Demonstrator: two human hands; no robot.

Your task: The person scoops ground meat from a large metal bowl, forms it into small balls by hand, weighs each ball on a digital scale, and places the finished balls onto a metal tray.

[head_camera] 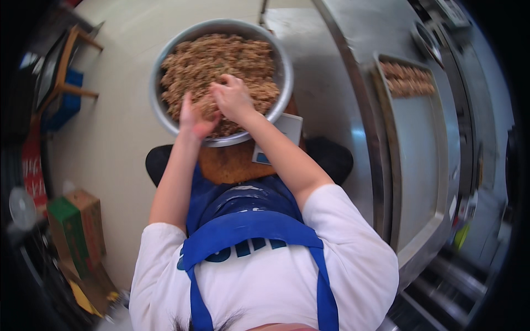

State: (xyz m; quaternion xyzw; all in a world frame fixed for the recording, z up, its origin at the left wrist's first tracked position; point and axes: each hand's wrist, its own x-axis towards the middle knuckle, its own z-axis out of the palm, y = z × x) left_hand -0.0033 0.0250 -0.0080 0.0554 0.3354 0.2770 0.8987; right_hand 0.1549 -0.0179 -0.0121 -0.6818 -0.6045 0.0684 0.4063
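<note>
A large round metal basin (288, 82) in front of me holds a heap of brown, coarse minced filling (223, 51). Both of my hands are over its near part, slightly blurred. My left hand (195, 119), thumb and fingers spread, cups a clump of the filling (205, 106). Just right of it, my right hand (234, 97) has its fingers curled and touches the filling near that clump; whether it grips any is unclear. Under the basin's near rim is a brown wooden surface (225, 163), with a flat white device (290, 126), perhaps a scale, partly hidden by my right forearm.
At right, a metal table (356, 25) carries a long tray (418, 165) with rows of shaped brown pieces (408, 80) at its far end. A metal bowl (426, 39) is beyond it. On the left floor are a cardboard box (85, 227) and a wooden-framed stool or chair (66, 70).
</note>
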